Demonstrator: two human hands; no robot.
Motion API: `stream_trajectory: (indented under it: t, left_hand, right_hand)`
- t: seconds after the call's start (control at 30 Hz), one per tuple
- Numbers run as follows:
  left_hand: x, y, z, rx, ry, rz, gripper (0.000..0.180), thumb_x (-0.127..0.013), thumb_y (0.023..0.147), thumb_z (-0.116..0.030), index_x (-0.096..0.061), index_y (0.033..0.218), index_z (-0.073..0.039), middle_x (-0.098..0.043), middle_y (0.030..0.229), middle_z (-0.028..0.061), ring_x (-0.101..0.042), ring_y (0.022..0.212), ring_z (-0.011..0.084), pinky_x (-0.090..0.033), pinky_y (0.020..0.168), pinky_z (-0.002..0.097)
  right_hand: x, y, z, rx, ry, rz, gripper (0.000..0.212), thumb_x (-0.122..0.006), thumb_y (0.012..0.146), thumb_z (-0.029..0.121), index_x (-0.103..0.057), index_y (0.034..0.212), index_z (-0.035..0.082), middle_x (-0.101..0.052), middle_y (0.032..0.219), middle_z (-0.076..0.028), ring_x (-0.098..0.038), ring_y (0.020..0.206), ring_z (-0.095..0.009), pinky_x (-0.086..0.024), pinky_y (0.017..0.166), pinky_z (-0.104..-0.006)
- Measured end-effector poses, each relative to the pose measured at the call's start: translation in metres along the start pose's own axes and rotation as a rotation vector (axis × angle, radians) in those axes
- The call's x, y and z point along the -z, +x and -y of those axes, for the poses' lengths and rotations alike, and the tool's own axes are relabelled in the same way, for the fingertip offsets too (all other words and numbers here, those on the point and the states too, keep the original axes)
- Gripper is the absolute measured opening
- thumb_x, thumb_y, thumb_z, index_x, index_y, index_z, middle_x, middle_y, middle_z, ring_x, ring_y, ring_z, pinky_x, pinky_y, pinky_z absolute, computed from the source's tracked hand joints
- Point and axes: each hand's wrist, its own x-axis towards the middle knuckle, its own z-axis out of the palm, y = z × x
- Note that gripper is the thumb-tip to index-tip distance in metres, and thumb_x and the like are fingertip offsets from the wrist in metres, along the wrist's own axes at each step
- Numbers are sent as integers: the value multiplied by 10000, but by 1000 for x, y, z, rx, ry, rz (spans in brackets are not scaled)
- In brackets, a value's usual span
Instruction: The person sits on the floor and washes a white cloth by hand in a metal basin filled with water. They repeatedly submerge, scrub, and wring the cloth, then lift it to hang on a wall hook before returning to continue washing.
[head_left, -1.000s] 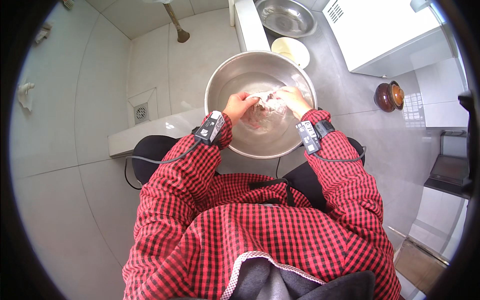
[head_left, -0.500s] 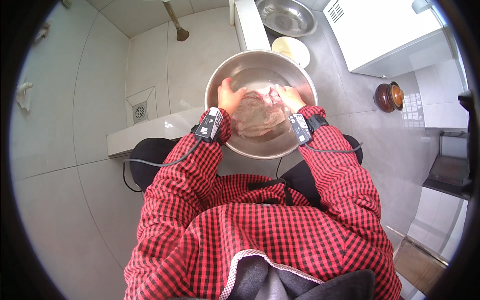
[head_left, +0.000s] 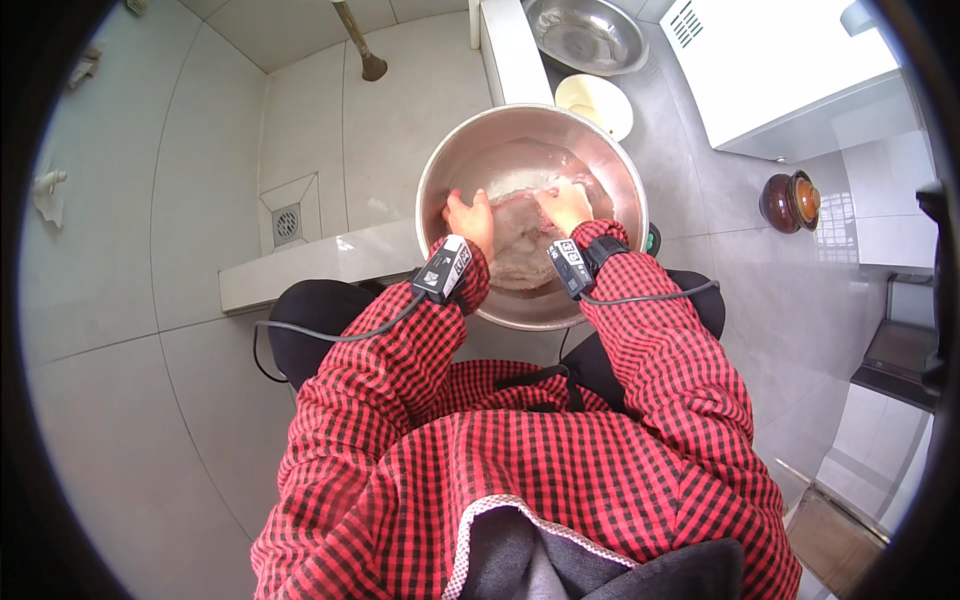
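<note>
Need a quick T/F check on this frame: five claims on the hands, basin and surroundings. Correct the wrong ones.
1. The left hand and right hand are both inside the large metal basin. True.
2. The brown lidded jar stands to the left of the basin. False: the jar is to its right.
3. A piece of what looks like raw meat lies in the basin. True.
4. The sleeves are plain blue. False: the sleeves are red and black check.
5. The floor drain is to the right of the basin. False: the drain is to its left.
</note>
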Motion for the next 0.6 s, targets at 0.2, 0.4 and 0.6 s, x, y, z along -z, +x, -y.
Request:
stream_trajectory:
  t: [0.2,0.4,0.6]
  left_hand:
    - [6,-3,6,348,-305,332,496,-414,822,-461,-444,1155,-96,-428,1195,134,-447,1047,293,-394,797,441]
    - [13,30,20,483,-987,1014,612,-347,761,-679,-517,834,-95,-546,807,79,-531,799,227,-436,698,375]
    - [1,38,22,241,-978,1181,439,-440,789,-550,-529,848,-124,-557,840,43,-532,784,208,-435,698,376]
  right_hand:
    - [-18,-25,34,317,317,174,130,-563,753,107,-570,861,36,-601,783,-106,-576,717,-178,-458,635,-286]
    - [-6,-64,76,511,424,302,137,-575,780,157,-559,814,25,-555,664,-39,-501,607,-86,-403,542,-245]
    - [-1,-66,93,688,167,-92,289,-477,830,311,-568,772,43,-573,673,-155,-570,630,-300,-446,581,-370]
